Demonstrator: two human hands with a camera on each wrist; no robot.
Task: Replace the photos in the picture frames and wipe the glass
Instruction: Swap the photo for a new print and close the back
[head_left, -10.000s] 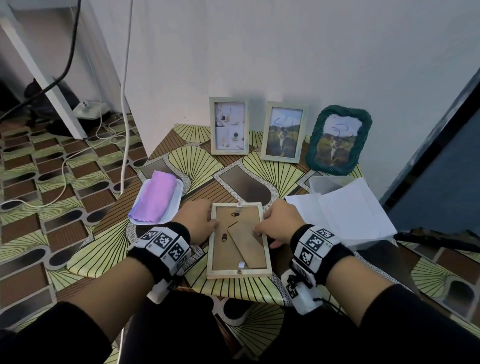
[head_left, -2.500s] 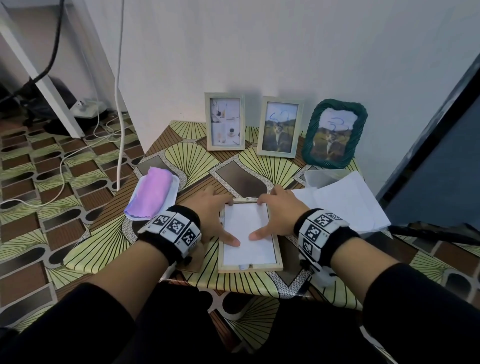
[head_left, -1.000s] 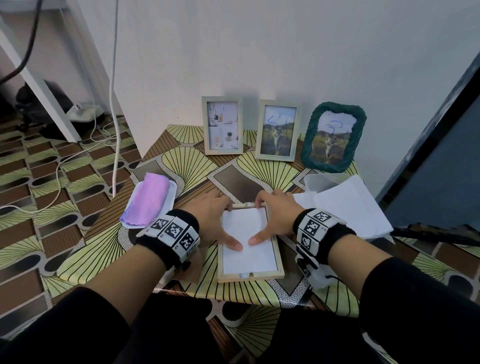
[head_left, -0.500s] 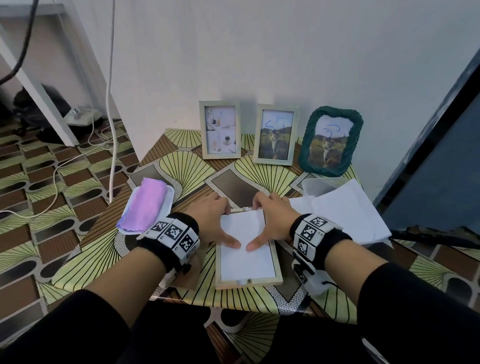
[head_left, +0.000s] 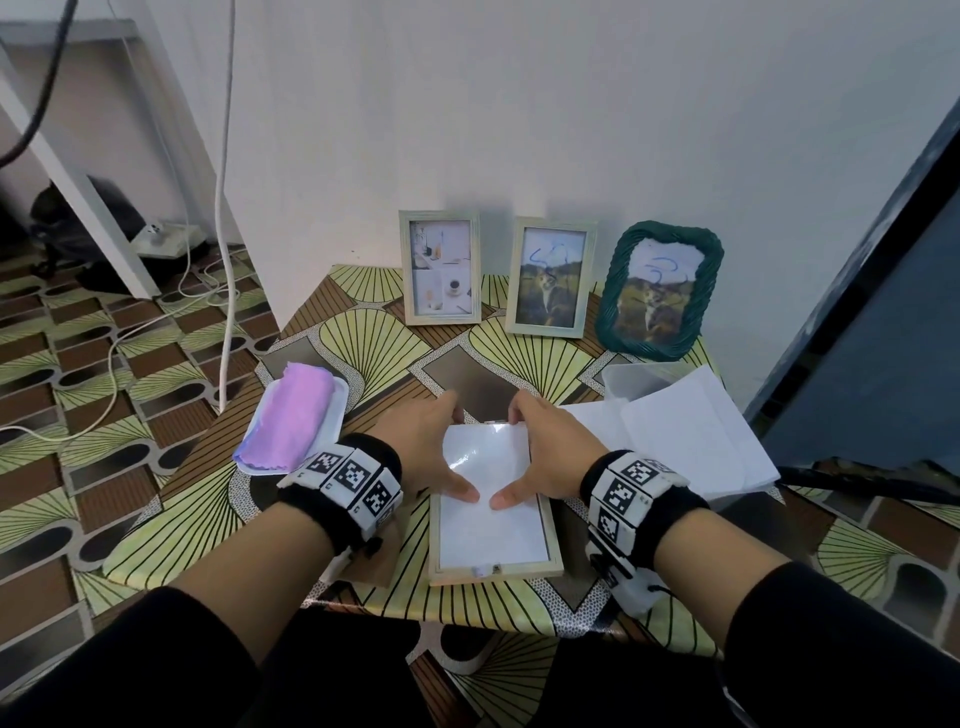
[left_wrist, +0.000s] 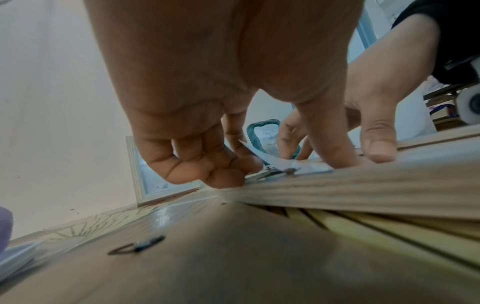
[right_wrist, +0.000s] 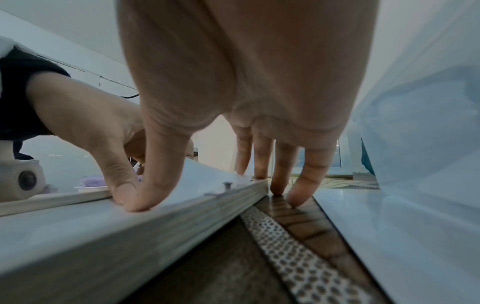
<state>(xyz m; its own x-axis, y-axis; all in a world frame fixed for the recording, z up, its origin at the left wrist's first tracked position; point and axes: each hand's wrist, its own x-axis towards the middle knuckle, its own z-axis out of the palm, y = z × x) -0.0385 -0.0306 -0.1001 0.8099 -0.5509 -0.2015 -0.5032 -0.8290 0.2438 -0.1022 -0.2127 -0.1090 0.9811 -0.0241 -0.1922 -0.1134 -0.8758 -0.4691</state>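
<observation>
A light wooden picture frame (head_left: 493, 569) lies face down near the table's front edge, with a white photo back (head_left: 493, 530) inside it. My left hand (head_left: 441, 447) presses its thumb on the photo. Its curled fingers pinch the photo's raised far corner (left_wrist: 257, 154). My right hand (head_left: 550, 452) presses its thumb (right_wrist: 140, 195) on the photo, fingers straight on the frame's far end and the table. The brown backing board (head_left: 374, 566) lies under my left wrist. A purple cloth (head_left: 291, 421) rests on a white tray (head_left: 335, 410).
Three framed pictures stand against the wall: a pale one (head_left: 441, 267), a second pale one (head_left: 550, 280) and a green woven one (head_left: 657, 296). White sheets (head_left: 685, 436) and a clear container (head_left: 634, 376) lie at the right. The table's front edge is near my arms.
The backing board that sat in the frame ten seconds ago now lies beside it. In the last second the photo's far end has bowed up under my fingers; both thumbs stay put.
</observation>
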